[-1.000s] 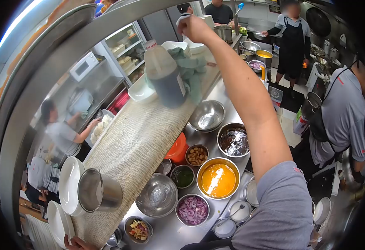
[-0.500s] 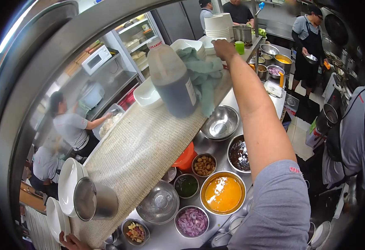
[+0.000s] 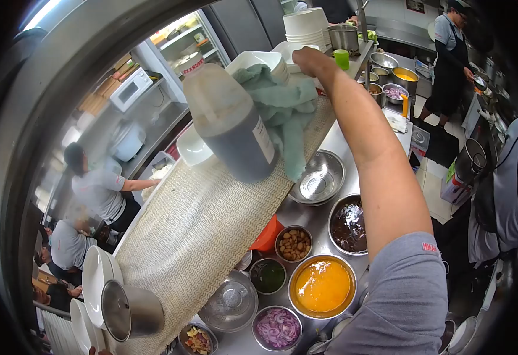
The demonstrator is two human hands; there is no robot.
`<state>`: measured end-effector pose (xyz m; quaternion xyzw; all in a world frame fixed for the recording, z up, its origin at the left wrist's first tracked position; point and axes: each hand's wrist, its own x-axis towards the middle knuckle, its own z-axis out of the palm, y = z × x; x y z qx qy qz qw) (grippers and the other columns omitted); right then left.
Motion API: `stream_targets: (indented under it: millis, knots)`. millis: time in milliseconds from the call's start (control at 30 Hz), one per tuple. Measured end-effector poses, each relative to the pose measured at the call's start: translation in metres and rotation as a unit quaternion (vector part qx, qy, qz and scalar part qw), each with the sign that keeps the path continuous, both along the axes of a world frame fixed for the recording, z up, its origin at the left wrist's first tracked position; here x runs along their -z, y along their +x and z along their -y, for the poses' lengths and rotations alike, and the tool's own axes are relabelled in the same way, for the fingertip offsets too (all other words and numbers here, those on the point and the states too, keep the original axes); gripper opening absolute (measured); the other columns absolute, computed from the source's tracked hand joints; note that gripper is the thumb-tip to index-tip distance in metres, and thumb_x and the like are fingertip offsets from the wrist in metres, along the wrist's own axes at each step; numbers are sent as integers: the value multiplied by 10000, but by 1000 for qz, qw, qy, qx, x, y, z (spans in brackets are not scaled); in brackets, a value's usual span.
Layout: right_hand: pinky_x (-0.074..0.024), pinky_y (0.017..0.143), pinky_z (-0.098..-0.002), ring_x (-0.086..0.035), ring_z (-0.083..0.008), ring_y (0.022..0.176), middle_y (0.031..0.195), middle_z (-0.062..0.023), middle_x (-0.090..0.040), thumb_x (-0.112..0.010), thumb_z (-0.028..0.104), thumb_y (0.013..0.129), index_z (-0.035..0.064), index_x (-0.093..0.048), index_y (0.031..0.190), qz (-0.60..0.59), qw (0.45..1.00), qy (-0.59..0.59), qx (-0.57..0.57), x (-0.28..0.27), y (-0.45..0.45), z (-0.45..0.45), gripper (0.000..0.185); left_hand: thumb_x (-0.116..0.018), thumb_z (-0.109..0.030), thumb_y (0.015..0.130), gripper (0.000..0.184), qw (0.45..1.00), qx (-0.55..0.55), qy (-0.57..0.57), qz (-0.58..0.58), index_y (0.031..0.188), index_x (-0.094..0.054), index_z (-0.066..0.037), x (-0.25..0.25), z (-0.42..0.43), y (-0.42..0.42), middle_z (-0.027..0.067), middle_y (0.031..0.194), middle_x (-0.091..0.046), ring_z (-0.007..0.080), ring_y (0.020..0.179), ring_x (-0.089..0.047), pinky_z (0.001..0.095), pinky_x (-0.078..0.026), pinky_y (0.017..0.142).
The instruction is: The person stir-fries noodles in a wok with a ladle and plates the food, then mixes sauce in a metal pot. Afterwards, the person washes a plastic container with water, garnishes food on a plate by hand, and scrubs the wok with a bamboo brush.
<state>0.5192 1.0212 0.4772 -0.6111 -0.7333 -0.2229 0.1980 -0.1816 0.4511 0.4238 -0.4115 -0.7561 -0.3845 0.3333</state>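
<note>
My right arm reaches to the far end of the cloth-covered shelf, where my right hand point(image 3: 310, 62) is closed at the edge of a white square dish point(image 3: 286, 51). The fingers are partly hidden behind the hand. Nearer stands a large plastic jug point(image 3: 229, 118) of dark liquid, with a green cloth point(image 3: 279, 103) bunched beside it. At the bottom edge, only fingertips of my left hand point(image 3: 98, 352) show, close to stacked white plates point(image 3: 85, 325); their grip is hidden. A steel container point(image 3: 137, 310) sits near that stack.
Below the shelf, the steel counter holds a bowl of orange sauce point(image 3: 322, 286), sliced red onion point(image 3: 277, 328), dark sauce point(image 3: 349, 225) and a colander point(image 3: 318, 177). White tubs point(image 3: 306, 26) and a green cup point(image 3: 341, 59) stand beyond my right hand. Co-workers stand left and far right.
The view has shifted, and the jug and cloth appear larger. My right hand stays at the white dish. My left hand has dropped mostly out of frame. The far-right co-worker has turned toward the stove.
</note>
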Motion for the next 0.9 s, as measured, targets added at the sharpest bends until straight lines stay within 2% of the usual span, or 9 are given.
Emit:
stream_targets:
  millis: [200, 267, 300, 367, 467, 600, 667, 800, 900]
  knots:
    - [-548, 805, -423, -674, -344, 937, 955, -201, -690, -549, 10, 812, 9, -670, 933, 13, 999, 5, 32, -9, -5, 11, 171, -573, -145, 902, 327, 997, 20, 45, 58, 1173, -492, 19, -5, -5, 13, 154, 841, -531, 275, 714, -489, 429, -414, 655]
    - [-547, 804, -426, -674, -343, 934, 952, -200, -690, -555, 7, 807, 15, -671, 929, -2, 999, 20, 43, -11, -6, 8, 168, -571, -138, 901, 325, 998, 21, 24, -54, 1171, -491, 24, -3, -4, 7, 133, 824, -510, 258, 706, -470, 413, -403, 646]
    - [-546, 804, -429, -674, -343, 932, 949, -199, -691, -561, 3, 802, 20, -672, 925, -15, 998, 32, 57, -9, -2, -1, 166, -571, -138, 901, 325, 998, 13, 30, -51, 1171, -491, 24, -2, -2, 7, 133, 824, -510, 258, 706, -470, 413, -403, 646]
    - [-519, 817, -455, -653, -374, 936, 936, -210, -675, -616, 20, 764, 15, -635, 920, -40, 998, 57, 13, -9, 4, -5, 158, -571, -139, 902, 319, 997, -7, 9, 72, 1163, -495, 27, -4, 0, 8, 120, 817, -489, 257, 704, -456, 402, -396, 644]
    - [-503, 823, -471, -647, -372, 935, 961, -214, -667, -730, 97, 691, 16, -624, 938, -130, 990, 42, 36, -19, 5, 3, 280, -564, -165, 913, 339, 999, -7, 8, 40, 1172, -489, 39, -14, -3, 22, 135, 787, -516, 270, 675, -460, 406, -394, 626]
    - [-499, 812, -471, -644, -377, 934, 951, -217, -663, -721, 105, 718, 17, -608, 959, -195, 977, 84, 19, -26, 3, 12, 281, -565, -241, 923, 390, 998, -47, -25, 20, 1177, -489, 45, -20, -3, 35, 192, 778, -583, 311, 655, -517, 432, -410, 597]
    - [-521, 793, -476, -654, -388, 917, 958, -226, -668, -639, 93, 778, 24, -609, 996, -230, 955, 186, 16, -35, -6, 34, 231, -566, -266, 922, 405, 999, -31, -18, 38, 1177, -491, 40, -19, -1, 36, 204, 789, -592, 324, 661, -534, 439, -416, 591]
    - [-485, 794, -485, -631, -394, 956, 1013, -216, -661, -713, 128, 761, 29, -594, 1008, -265, 937, 224, 38, -49, -4, 91, 292, -557, -321, 926, 440, 1000, -12, 3, -5, 1190, -489, 24, -16, 2, 27, 207, 791, -602, 336, 658, -548, 452, -424, 583]
    - [-483, 779, -462, -625, -404, 924, 950, -223, -654, -671, 78, 750, 5, -590, 964, -229, 933, 278, -7, -41, 7, 149, 240, -560, -359, 917, 478, 999, -22, -11, 47, 1198, -486, 21, -19, 5, 30, 201, 788, -595, 342, 644, -530, 462, -418, 581]
